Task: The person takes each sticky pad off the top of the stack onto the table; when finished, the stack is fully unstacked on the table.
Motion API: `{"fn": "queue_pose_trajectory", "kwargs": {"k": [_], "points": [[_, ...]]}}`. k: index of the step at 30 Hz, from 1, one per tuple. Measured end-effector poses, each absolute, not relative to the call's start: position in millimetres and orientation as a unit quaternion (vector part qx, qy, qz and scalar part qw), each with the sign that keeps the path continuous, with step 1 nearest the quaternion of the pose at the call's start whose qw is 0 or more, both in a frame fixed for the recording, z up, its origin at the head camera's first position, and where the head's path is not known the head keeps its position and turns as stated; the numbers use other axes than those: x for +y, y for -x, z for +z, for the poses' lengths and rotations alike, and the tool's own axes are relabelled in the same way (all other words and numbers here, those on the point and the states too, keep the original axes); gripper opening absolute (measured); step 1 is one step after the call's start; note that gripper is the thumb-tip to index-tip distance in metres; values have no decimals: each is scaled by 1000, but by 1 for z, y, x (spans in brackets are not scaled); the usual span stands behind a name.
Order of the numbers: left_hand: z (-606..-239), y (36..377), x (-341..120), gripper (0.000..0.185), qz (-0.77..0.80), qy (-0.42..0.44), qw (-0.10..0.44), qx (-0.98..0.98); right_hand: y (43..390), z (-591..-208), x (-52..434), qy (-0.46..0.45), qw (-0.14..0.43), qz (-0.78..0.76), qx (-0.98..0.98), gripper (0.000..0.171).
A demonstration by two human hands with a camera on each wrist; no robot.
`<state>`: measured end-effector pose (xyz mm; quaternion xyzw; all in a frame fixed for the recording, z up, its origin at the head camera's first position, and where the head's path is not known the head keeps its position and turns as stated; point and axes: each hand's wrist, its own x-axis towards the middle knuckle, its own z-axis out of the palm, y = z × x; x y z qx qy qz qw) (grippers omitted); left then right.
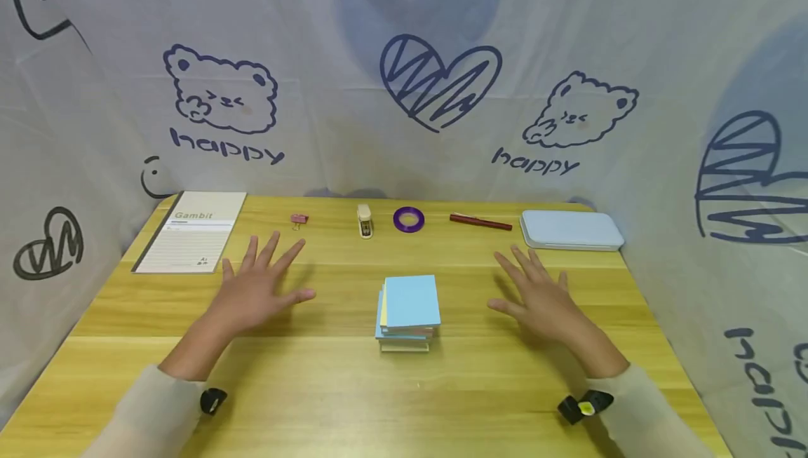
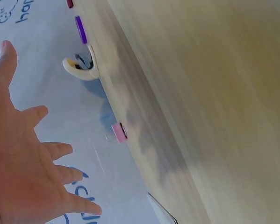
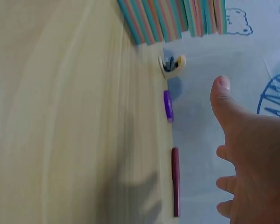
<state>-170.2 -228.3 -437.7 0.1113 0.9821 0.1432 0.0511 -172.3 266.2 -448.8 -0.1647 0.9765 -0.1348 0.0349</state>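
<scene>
My left hand (image 1: 252, 293) is held over the left side of the table with fingers spread, holding nothing. Its fingertips are nearest to a pink binder clip (image 1: 299, 219) and a notebook (image 1: 189, 233) with "Gambit" on its cover. On the other side my right hand (image 1: 539, 300) also has its fingers spread and grips nothing, close to a dark red pen (image 1: 481, 221) and a light blue case (image 1: 571, 229). Between the hands stands a stack of sticky notes (image 1: 412, 301), a blue pad on top. The right wrist view shows the stack's layered coloured edges (image 3: 172, 18).
Along the table's back edge, a small cream stapler (image 1: 365, 221) and a purple roll of tape (image 1: 409, 219) lie between the clip and the pen. White cloth (image 1: 328, 128) printed with hearts and bears hangs behind and beside the wooden table (image 1: 328, 402).
</scene>
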Motion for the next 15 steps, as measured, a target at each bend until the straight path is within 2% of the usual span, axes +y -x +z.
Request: {"fn": "queue_pose_trajectory", "kwargs": {"k": [9, 15], "points": [[-436, 165, -203, 91, 210, -164, 48, 963, 172, -438, 241, 203, 55, -180, 961, 87], [-435, 161, -184, 92, 277, -201, 67, 937, 170, -428, 226, 243, 63, -208, 945, 88]]}}
